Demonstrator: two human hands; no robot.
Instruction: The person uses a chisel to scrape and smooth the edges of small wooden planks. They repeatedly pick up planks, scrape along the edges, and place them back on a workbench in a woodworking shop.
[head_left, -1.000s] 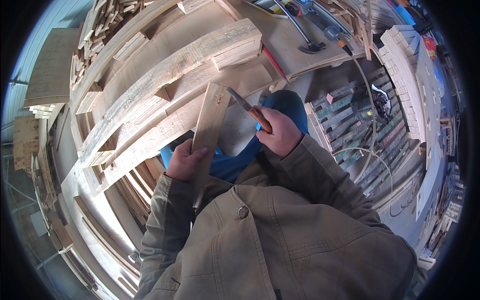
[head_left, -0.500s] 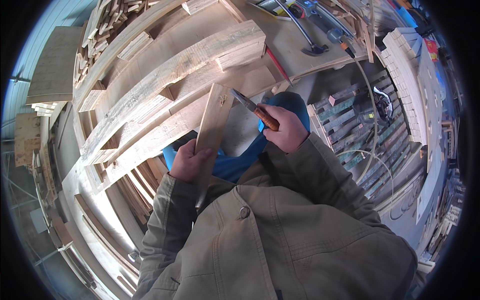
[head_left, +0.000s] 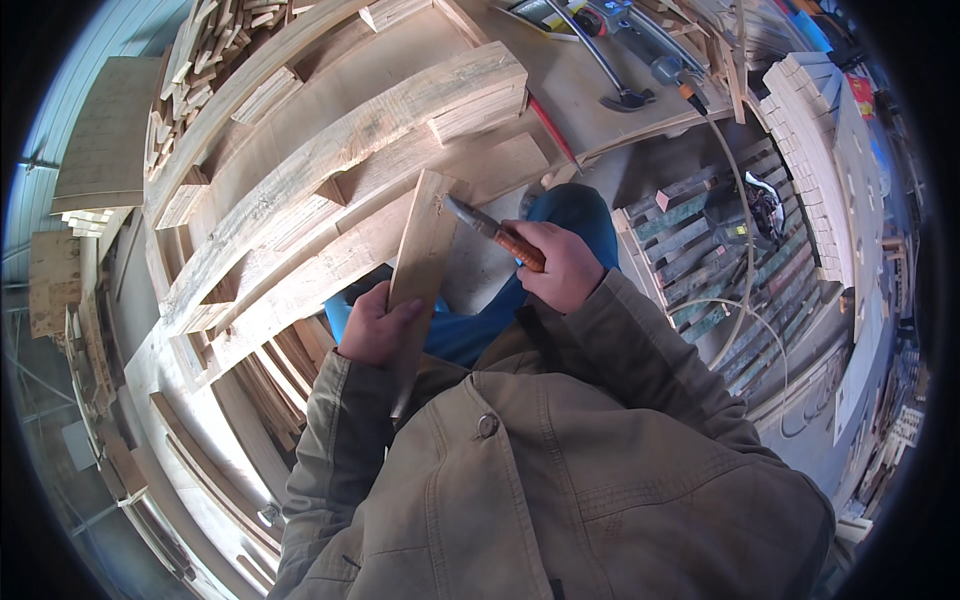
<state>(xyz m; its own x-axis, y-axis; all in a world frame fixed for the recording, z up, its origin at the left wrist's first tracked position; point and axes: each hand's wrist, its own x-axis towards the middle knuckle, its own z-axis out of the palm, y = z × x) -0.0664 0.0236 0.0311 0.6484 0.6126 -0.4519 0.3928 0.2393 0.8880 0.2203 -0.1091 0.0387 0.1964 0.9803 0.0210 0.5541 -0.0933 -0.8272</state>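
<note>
A tan work surface [head_left: 575, 75] is spreading across the far side of a cluttered woodworking room, with a long timber frame [head_left: 345, 145] lying at far left. The frame's thick beams are showing rough, pale grain, and short blocks are separating them. Nearer, the left hand [head_left: 378, 332] is pinching a flat wooden plank [head_left: 425, 235] between thumb and fingers; the plank is standing tilted in front of the body, its far end displaying a dark, knotty patch. The right hand [head_left: 567, 268] is wrapping its fingers around the reddish-brown handle of a metal-ended hand tool [head_left: 520, 248]. The tool's grey tip is overlapping the plank's right edge (whether it is touching the wood, I cannot tell).

A claw hammer [head_left: 628, 101] is resting at far right on the surface, and a slim red rod [head_left: 553, 128] is sticking out beside the frame. Scrap offcuts [head_left: 205, 75] are heaping up at far left. On the right, a pale hose [head_left: 749, 225] is trailing across a slatted rack [head_left: 690, 258], while stacked light timber [head_left: 805, 165] is rising beyond. Blue trousers [head_left: 475, 325] are partly disappearing behind the plank.
</note>
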